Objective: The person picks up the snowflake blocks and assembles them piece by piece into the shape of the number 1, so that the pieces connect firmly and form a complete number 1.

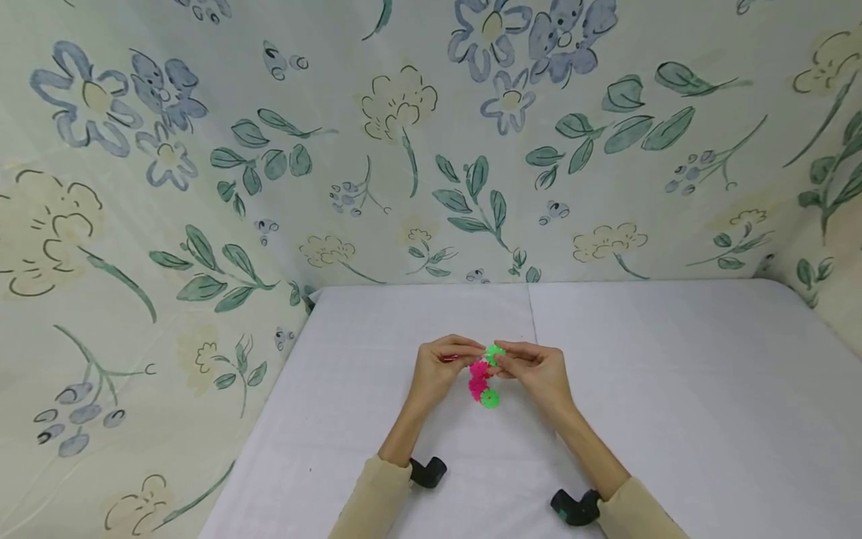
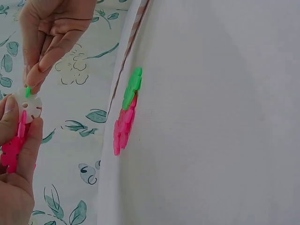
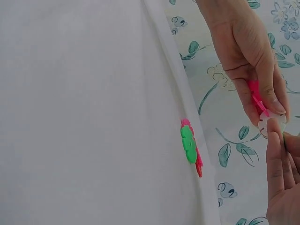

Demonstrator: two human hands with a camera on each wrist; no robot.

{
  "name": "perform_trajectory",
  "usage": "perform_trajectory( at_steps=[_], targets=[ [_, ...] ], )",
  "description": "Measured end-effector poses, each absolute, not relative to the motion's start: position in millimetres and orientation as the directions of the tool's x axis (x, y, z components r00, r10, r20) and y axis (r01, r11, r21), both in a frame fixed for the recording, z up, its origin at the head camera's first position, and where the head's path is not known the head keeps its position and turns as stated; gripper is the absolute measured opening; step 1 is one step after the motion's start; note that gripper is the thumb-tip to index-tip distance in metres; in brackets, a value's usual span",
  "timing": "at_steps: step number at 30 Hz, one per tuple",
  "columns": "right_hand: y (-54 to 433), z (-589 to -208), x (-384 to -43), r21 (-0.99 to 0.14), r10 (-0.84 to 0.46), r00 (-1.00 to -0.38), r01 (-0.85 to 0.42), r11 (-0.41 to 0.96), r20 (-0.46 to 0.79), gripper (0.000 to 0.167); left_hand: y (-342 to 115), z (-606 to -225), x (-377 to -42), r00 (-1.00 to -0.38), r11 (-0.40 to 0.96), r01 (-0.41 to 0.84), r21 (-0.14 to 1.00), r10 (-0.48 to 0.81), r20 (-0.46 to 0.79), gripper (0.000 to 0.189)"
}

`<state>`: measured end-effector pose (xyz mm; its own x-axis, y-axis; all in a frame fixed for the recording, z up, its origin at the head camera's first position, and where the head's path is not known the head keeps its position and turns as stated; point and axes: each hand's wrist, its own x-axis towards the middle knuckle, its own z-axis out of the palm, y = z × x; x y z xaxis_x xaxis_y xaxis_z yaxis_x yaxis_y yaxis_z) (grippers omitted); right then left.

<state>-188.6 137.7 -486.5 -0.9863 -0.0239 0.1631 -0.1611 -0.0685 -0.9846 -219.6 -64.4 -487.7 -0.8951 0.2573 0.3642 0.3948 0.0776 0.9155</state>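
Observation:
My left hand [image 1: 438, 370] pinches a joined bunch of notched plastic discs, a pink disc [image 2: 11, 152] slotted to a white disc [image 2: 29, 105]. Opposite it, my right hand [image 1: 539, 370] pinches a green disc [image 1: 494, 354] whose thin edge meets the rim of the white one. The fingertips of both hands come close together around this white disc. Just below the hands in the head view, more pink discs [image 1: 477, 387] and another green disc [image 1: 489, 398] lie on the white cloth. How the slots engage is hidden by my fingers.
A table under a white cloth [image 1: 673, 389] spreads around the hands, with a crease running down it. Behind and to the left hangs a floral curtain [image 1: 404, 209]. Black straps with mounts [image 1: 429, 472] sit at both wrists by the beige sleeves [image 1: 373, 498].

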Motion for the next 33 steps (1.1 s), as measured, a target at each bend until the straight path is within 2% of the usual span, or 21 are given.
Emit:
perform_trajectory(
  at_steps=[6, 12, 16, 25, 33],
  targets=[
    [137.5, -489.7, -189.2, -0.986, -0.051, -0.987, -0.151, -0.068, 0.155, 0.034, -65.4, -486.3, -221.2, -0.898, 0.056, 0.385, 0.921, 0.255, 0.360, 0.009],
    [146.5, -493.6, -191.0, -0.989, -0.083, -0.988, -0.136, 0.054, 0.132, 0.035, -67.9, -485.6, -225.3, -0.918, 0.063, 0.356, 0.932, 0.208, 0.337, 0.009],
    [151.3, -495.4, -191.0, -0.990, -0.115, -0.991, -0.087, 0.107, 0.074, 0.035, -71.8, -487.0, -227.5, -0.928, 0.069, 0.344, 0.937, 0.176, 0.328, 0.009],
    [146.8, -502.4, -190.8, -0.957, -0.263, -0.963, -0.024, 0.288, -0.055, 0.033, -81.0, -486.8, -228.3, -0.936, 0.118, 0.321, 0.940, 0.187, 0.297, 0.010],
    [142.6, -504.1, -191.7, -0.927, -0.266, -0.960, -0.019, 0.374, -0.087, 0.033, -87.9, -486.8, -226.3, -0.945, 0.169, 0.294, 0.941, 0.197, 0.260, 0.012]
  ],
)
